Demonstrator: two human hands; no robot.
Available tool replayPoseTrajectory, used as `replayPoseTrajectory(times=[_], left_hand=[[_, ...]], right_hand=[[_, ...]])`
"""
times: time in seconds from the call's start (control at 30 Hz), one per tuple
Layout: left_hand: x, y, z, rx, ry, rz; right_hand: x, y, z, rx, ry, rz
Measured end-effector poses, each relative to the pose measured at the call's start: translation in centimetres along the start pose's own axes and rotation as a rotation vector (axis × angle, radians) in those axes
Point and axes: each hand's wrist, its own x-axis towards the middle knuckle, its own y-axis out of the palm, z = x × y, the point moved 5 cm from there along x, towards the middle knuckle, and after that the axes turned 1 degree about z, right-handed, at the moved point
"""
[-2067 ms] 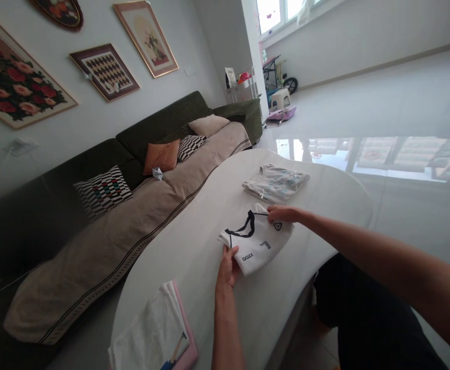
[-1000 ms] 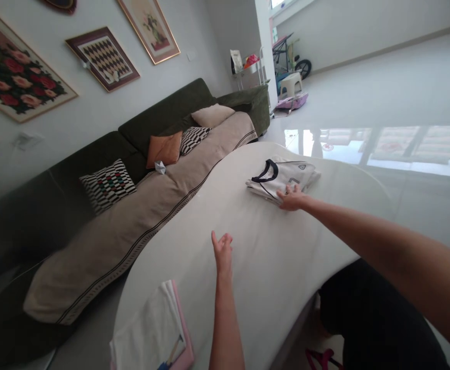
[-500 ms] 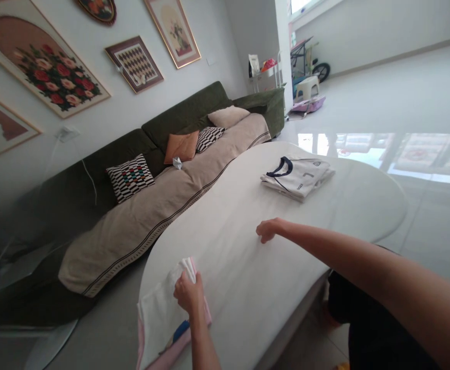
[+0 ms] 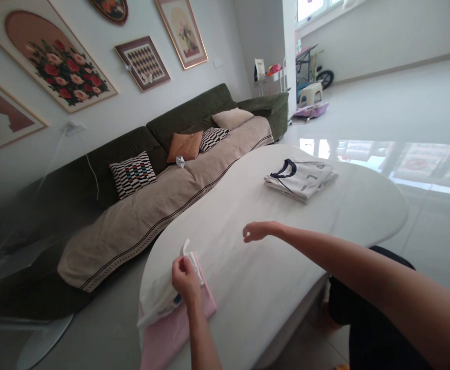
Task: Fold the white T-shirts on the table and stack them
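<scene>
At the near left end of the white table [image 4: 225, 231] lies a pink and white cloth [image 4: 176, 329], with a bit of blue showing near my wrist. My left hand [image 4: 186, 277] is closed on the upper white layer, which it raises off the pink part; a white tip stands up above the fingers. Farther right, my right hand [image 4: 256, 232] hovers over the bare tabletop with bent fingers, a gap between thumb and finger, and nothing visible in it. Beyond that hand, a stack of folded white jerseys [image 4: 302, 179] with a navy collar rests on the table.
A green sofa [image 4: 192, 110] with a beige cover [image 4: 151, 210] and several cushions runs along the table's far side. Framed pictures hang on the wall. A white stool [image 4: 310, 93] and a small cart [image 4: 271, 79] stand at the back.
My left hand has lifted the white layer and more of the pink part shows. My right hand has moved slightly left, its fingers a little looser. The view has shifted slightly.
</scene>
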Motion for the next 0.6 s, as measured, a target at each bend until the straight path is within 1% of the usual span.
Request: replayPoseTrajectory(times=[0.03, 0.07, 0.13, 0.17, 0.2, 0.23, 0.27, 0.3, 0.33, 0.4, 0.43, 0.47, 0.53, 0.6], left_hand=[[-0.7, 0.8, -1.9, -0.055, 0.085, 0.053], [-1.7, 1.7, -3.9, -0.11, 0.178, 0.135], [-4.2, 4.0, -7.4, -0.203, 0.356, 0.38], [-5.4, 5.0, -8.7, -0.239, 0.427, 0.509], [-6.4, 5.8, -9.8, -0.272, 0.479, 0.609], [-6.9, 6.3, -10.5, -0.304, 0.511, 0.67], [-6.9, 6.4, -11.1, -0.339, 0.522, 0.681], [-6.4, 6.3, -11.5, -0.379, 0.518, 0.648], [-5.5, 6.0, -11.8, -0.421, 0.506, 0.588], [-3.4, 5.1, -12.4, -0.5, 0.485, 0.483], [-2.5, 4.8, -12.8, -0.535, 0.486, 0.476], [-1.9, 4.7, -13.4, -0.567, 0.497, 0.509], [-1.5, 4.7, -14.5, -0.621, 0.534, 0.655], [-1.8, 4.8, -15.3, -0.655, 0.563, 0.804]], right_hand=[[0.1, 0.0, 1.0, 0.077, -0.033, 0.004], [0.3, 0.1, 1.9, 0.156, -0.063, 0.007], [0.6, -0.3, 3.6, 0.291, -0.119, -0.017], [0.8, -0.7, 4.1, 0.341, -0.144, -0.05], [0.8, -1.3, 4.5, 0.38, -0.162, -0.089], [0.8, -2.0, 4.6, 0.411, -0.176, -0.128], [0.7, -2.8, 4.7, 0.437, -0.191, -0.16], [0.4, -3.6, 4.6, 0.46, -0.208, -0.177], [-0.1, -4.4, 4.6, 0.481, -0.227, -0.179], [-1.4, -5.9, 4.8, 0.513, -0.274, -0.131], [-2.2, -6.5, 5.0, 0.522, -0.302, -0.095], [-3.1, -7.1, 5.4, 0.529, -0.334, -0.061], [-4.9, -8.3, 6.4, 0.538, -0.407, -0.026], [-6.6, -9.6, 7.3, 0.546, -0.481, -0.049]])
